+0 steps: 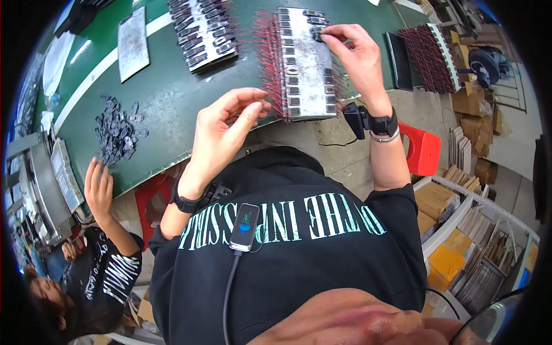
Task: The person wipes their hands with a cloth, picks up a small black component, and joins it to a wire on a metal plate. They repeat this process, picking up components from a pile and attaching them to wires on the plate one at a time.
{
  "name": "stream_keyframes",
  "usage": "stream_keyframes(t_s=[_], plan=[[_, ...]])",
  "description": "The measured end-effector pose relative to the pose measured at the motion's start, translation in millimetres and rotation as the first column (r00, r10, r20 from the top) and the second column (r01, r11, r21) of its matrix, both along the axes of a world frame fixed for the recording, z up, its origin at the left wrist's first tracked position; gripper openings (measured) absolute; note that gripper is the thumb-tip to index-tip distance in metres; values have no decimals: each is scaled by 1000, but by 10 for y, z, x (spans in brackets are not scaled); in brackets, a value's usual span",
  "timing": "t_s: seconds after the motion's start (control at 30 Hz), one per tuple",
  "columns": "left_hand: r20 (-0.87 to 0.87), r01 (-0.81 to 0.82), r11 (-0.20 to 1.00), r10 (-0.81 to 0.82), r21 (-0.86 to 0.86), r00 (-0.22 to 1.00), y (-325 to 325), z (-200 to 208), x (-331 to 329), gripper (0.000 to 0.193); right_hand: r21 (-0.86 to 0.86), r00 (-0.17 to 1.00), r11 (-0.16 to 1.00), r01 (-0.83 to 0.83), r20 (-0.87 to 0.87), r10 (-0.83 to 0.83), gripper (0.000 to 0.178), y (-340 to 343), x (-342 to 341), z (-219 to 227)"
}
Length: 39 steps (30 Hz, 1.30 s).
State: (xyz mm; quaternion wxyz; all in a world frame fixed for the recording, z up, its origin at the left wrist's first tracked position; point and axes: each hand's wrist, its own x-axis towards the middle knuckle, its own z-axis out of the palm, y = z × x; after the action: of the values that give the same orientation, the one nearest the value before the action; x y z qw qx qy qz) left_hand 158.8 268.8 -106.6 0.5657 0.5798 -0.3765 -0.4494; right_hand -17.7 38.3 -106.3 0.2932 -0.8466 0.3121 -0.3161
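My right hand point(361, 56) pinches a small black plastic part point(317, 34) between thumb and fingertips. The part is at the upper right edge of a long white board point(307, 69), which lies on the green table. Similar small black pieces line both long edges of this board, with a bare stretch on the right side. Thin red wires point(269, 52) stick out from its left edge. Beside those wires, near the board's lower left corner, my left hand point(221, 129) hovers with loosely curled fingers, thumb apart from the index finger. Nothing shows clearly between them.
A second loaded board point(207, 31) and a bare plate point(133, 45) lie to the left. Loose black parts point(118, 129) are heaped near a co-worker's hand point(99, 187). Another red-wired board point(428, 57) stands at the right. A red stool point(422, 150) is below the table edge.
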Motion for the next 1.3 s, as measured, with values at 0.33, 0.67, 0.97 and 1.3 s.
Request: stream_keyframes(t_s=[0.33,0.67,0.97,1.3], plan=[[411,-287,935,350,-209,842,318,-218,267,17,-209,999,977,40,-3,-41,19,37,-139,90],[979,-521,835,99,-179,-176,770,-486,1343,16,95,961,991,-99,-250,120,20,437,-235,230],[995,-367,927,44,-73,-88,599,-307,1617,16,274,933,960,-63,-324,154,18,187,-142,185],[50,-331,918,349,-218,936,-249,-103,586,22,438,935,852,-288,322,151,22,957,281,436]])
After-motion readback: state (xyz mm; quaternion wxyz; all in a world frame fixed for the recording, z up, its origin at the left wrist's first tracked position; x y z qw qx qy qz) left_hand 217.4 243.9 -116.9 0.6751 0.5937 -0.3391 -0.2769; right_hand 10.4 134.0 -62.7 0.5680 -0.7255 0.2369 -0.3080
